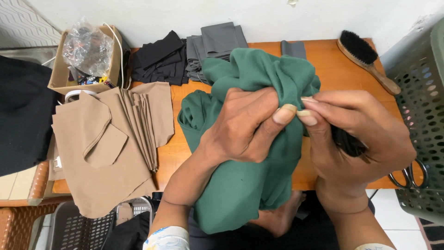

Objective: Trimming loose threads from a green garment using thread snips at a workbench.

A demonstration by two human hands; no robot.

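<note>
A bunched green cloth (240, 185) lies over the front of the orange wooden table (323, 65) and hangs down over my lap. My left hand (240, 129) grips a fold of it from the left, thumb pressing the cloth. My right hand (356, 139) meets it at the same fold, pinching the green cloth between thumb and fingertips. Something dark (347, 141) shows inside the right palm; I cannot tell what it is.
Tan cut fabric pieces (111, 139) are stacked at the left, black pieces (159, 60) and grey pieces (215, 44) at the back. A cardboard box (83, 60) with a plastic bag stands far left. A wooden brush (367, 58), scissors (409, 176) and a perforated grey basket (423, 106) are at the right.
</note>
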